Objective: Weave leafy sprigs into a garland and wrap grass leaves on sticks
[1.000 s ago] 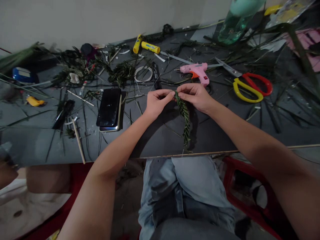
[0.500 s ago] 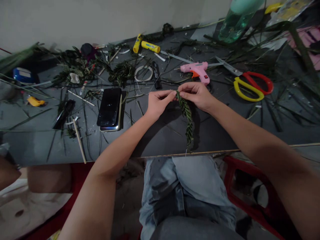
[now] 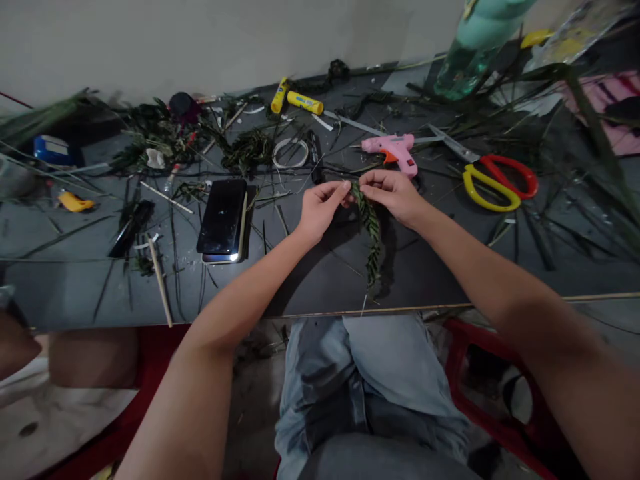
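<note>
Between the left hand (image 3: 320,210) and right hand (image 3: 395,197), both pinching its far end, what looks in dim light like a braided green leaf strip (image 3: 371,233) trails back across the dark table (image 3: 75,287). A slackened pinch could let the strip unravel.

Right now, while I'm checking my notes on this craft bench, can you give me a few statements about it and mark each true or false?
1. The left hand and right hand both pinch the top end of the woven leaf strip. True.
2. The pink glue gun lies on the table beyond the hands. True.
3. The scissors have blue handles. False: the scissors have one yellow and one red handle.
4. The phone lies to the right of the hands. False: the phone lies to their left, screen up.
</note>
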